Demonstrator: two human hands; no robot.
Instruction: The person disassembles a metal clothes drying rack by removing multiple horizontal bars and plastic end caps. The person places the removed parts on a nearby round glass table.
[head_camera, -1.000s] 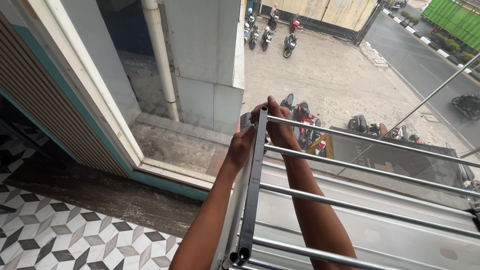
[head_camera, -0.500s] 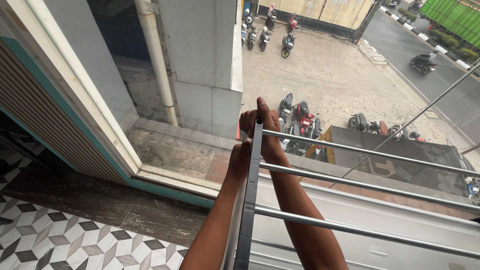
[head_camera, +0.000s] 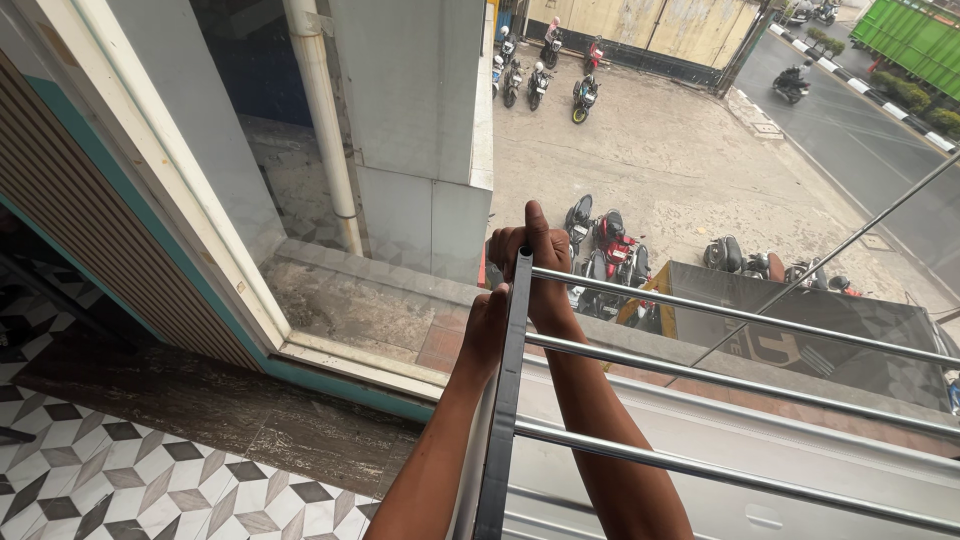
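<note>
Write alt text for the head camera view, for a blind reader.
Both hands, left hand and right hand, grip the end of a metal rack with shiny rails, beside a large window overlooking parked motorbikes.

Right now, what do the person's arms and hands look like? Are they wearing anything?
Both arms are bare as far as the picture shows: no sleeves, no gloves. The left hand and right hand wear no ring, watch or bracelet that can be seen. The forearms are long and slim, reaching up from the bottom edge. The fingernails look short and plain.
</note>
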